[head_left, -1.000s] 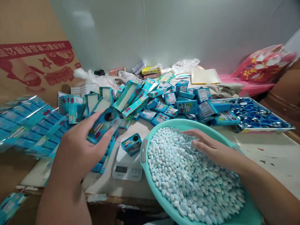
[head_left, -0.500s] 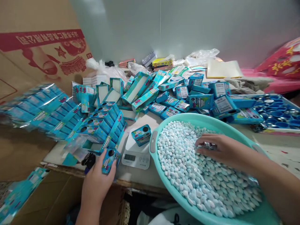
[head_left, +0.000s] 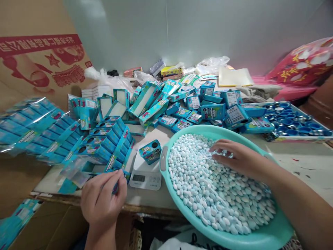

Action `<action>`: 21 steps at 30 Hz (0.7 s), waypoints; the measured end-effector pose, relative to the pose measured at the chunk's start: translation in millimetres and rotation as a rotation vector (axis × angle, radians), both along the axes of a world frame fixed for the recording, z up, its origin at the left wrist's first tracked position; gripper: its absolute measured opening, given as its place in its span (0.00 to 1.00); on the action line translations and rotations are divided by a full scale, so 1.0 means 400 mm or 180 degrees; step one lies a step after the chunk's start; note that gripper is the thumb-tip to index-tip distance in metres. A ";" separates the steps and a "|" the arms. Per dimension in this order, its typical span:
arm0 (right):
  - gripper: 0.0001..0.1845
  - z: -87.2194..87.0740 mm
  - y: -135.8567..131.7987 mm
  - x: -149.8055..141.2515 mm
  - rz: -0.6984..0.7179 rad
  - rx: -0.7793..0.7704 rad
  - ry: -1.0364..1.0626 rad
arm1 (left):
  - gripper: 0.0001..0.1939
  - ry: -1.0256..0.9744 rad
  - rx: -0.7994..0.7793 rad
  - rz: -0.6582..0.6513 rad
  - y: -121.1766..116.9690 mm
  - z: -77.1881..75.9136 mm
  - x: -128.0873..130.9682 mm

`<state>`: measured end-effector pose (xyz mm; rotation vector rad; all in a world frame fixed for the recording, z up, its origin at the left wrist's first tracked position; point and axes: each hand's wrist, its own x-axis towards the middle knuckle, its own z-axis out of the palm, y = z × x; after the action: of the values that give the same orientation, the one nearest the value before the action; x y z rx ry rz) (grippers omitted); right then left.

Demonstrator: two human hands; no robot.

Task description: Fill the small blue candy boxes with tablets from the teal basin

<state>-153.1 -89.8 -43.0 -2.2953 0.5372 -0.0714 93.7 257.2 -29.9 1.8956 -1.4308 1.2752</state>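
Note:
My left hand (head_left: 104, 196), fingers bent and closed, is in front of the tray at the table's front edge. Parts of a small blue candy box (head_left: 126, 175) show past its fingertips; the hand covers the rest. Over a turquoise basin (head_left: 189, 218) of pale blue and white candies (head_left: 197, 187), my right hand (head_left: 238, 158) has its fingers curled into the heap. What those fingers hold is hidden. Between the hands stands a white kitchen scale (head_left: 145, 178), with one blue candy box (head_left: 150, 151) upright on its plate.
Filled display trays (head_left: 105, 144) stand at left, beside plastic-wrapped packs (head_left: 39, 128). Loose blue boxes (head_left: 205, 109) pile up behind the basin. A shallow tray of blue and silver pieces (head_left: 293, 121) lies right. A big carton (head_left: 44, 66) rises at left.
My left hand has turned over and closed, hiding most of the box it showed before. A silver item seen in my right hand is now out of sight. The whole view has shifted slightly.

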 end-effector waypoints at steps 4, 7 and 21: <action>0.19 0.024 0.016 -0.002 -0.0171 0.0122 -0.0049 | 0.10 0.0609 0.0751 0.0038 -0.017 -0.028 -0.004; 0.20 0.031 0.018 0.000 -0.0164 0.0207 0.0017 | 0.08 0.1095 0.1564 0.0168 0.017 -0.093 -0.034; 0.24 0.011 -0.003 0.002 0.0035 0.0243 0.0288 | 0.22 0.1952 0.1221 0.1288 0.082 -0.297 -0.103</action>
<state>-152.3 -91.0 -38.5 -2.2349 0.5642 0.0577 52.5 290.0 -148.7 2.6266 -1.0384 0.4772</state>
